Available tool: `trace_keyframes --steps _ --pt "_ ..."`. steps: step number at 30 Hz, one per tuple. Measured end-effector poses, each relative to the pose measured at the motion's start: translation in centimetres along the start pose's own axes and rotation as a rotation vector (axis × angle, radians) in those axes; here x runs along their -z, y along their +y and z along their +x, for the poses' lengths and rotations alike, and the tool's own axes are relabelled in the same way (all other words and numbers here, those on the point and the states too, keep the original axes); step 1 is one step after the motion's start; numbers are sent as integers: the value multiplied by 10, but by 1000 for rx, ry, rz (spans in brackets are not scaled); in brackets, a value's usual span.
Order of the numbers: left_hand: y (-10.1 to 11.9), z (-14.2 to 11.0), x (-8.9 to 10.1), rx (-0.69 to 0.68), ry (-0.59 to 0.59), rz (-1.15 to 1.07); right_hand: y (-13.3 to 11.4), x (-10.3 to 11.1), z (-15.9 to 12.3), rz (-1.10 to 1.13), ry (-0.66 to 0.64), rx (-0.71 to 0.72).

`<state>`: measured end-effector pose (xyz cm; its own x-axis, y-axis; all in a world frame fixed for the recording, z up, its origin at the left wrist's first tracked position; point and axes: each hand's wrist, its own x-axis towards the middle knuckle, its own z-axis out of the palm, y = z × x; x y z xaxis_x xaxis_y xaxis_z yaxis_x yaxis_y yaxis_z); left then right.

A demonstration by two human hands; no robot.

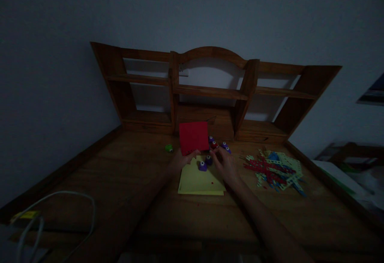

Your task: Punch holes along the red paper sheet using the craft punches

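Observation:
A square sheet of red paper [193, 136] stands tilted up above the desk, its lower edge gripped by my left hand [181, 162]. Close to the sheet's lower right corner is my right hand [225, 164], with thumb and forefinger drawn together; what they pinch, if anything, is too small and dark to make out. Below both hands lies a stack of yellow paper [198, 182] with a tiny red bit on it. Two small purple pieces with round white, eye-like tops, a nearer one [203, 166] and a farther one [209, 160], sit on its upper part.
Beyond my right hand are more such pieces, purple [224, 146] and red [214, 144]. A green one [169, 148] lies left. Red, yellow and blue perforated strips [273, 169] are heaped right. A wooden shelf unit [210, 91] backs the desk. A white cable [94, 207] loops front left.

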<state>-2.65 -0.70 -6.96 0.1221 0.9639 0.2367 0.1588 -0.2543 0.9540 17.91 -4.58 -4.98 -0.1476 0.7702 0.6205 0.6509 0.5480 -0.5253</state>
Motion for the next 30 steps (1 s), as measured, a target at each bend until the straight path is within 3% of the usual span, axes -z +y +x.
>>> trace_keyframes --steps 7,12,18,26,30 --pt "2 2 4 -4 165 10 1 0 1 -7 -16 17" --pt "7 3 7 -62 218 -21 2 0 1 -11 -27 15" --pt "3 8 9 -52 286 -83 4 -1 0 -66 -126 29" --pt "8 12 16 45 384 -215 4 -2 -2 -127 -150 15" --pt "2 14 20 32 373 -223 4 -1 -2 -96 -165 10"
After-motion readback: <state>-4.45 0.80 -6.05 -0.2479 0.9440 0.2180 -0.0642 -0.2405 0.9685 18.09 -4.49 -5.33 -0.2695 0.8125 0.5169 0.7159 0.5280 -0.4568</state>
